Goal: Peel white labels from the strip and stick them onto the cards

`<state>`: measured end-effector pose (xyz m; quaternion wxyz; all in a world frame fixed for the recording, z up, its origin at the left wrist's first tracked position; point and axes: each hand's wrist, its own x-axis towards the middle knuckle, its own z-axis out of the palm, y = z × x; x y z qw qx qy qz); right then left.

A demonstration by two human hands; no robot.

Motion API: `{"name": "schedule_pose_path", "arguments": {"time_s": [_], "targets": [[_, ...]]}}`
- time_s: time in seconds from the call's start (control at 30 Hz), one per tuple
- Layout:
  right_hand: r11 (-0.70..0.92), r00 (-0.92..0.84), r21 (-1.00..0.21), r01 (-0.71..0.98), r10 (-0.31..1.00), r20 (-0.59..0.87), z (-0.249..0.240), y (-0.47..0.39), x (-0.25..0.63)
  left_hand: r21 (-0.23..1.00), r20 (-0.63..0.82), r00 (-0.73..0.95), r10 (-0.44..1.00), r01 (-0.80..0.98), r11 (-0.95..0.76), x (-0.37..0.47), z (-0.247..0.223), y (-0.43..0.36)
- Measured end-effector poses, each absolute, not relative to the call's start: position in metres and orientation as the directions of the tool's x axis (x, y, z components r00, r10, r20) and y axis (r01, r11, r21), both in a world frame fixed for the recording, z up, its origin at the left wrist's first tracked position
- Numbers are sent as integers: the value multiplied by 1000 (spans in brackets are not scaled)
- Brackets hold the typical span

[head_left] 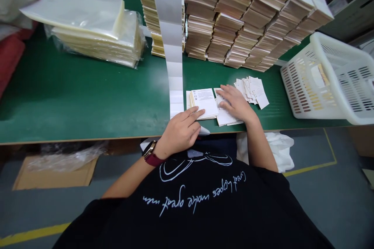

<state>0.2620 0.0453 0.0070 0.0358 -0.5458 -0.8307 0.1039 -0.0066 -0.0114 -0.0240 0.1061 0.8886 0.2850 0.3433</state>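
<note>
A small stack of white printed cards point(205, 101) lies near the front edge of the green table, some yellowish edges showing at its left. My left hand point(182, 130), with a watch on the wrist, rests its fingertips on the front of this stack; its fingers are slightly apart and the thumb is hidden. To the right, my right hand point(233, 102) lies with spread fingers on another pile of white cards point(224, 117), covering much of it. Beyond it is a loose fan of white papers point(253, 90). A long creased white strip point(172, 46) hangs down to beside my left hand.
Tall stacks of folded cards point(233, 19) stand at the back. A white plastic basket point(330, 81) sits at the right. Clear plastic sleeves point(84, 15) are piled at the left on the green table point(87, 97). Cardboard point(55, 173) lies below the table.
</note>
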Motion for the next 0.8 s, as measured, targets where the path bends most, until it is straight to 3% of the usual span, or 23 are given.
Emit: {"name": "schedule_pose_path", "arguments": {"time_s": [0.23, 0.57, 0.8], "targets": [[470, -494, -283, 836, 870, -13, 13, -2, 264, 363, 556, 602, 573, 444, -819, -6, -23, -11], [486, -495, -90, 869, 851, -175, 11, -20, 275, 364, 511, 626, 589, 463, -808, -7, -18, -10], [578, -581, -60, 814, 806, -114, 7, -40, 268, 367, 490, 623, 609, 486, -793, -6, -17, -11]]}}
